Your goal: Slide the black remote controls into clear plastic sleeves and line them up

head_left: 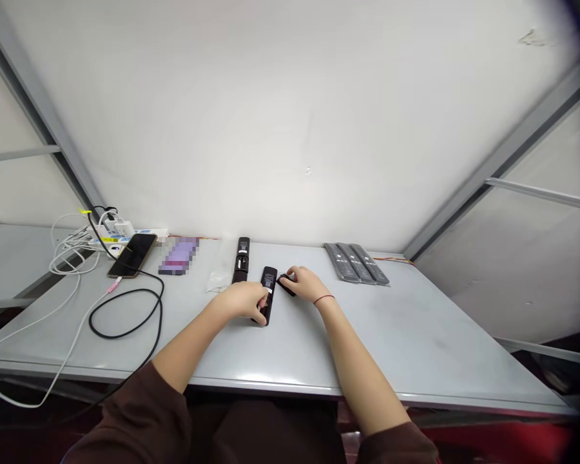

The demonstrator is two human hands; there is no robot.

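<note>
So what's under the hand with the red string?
Under the right hand, part of a small black piece shows; the hand covers the rest, hiding its full shape.

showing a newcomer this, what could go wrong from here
The small black piece could slip from the right hand beside the black remote control. The black cable runs over the front table edge near the left sleeve, so an arm movement might snag it. The pink-ended white cable, apparently plugged into the smartphone, also hangs over that edge; tugging might drag the smartphone.
</note>
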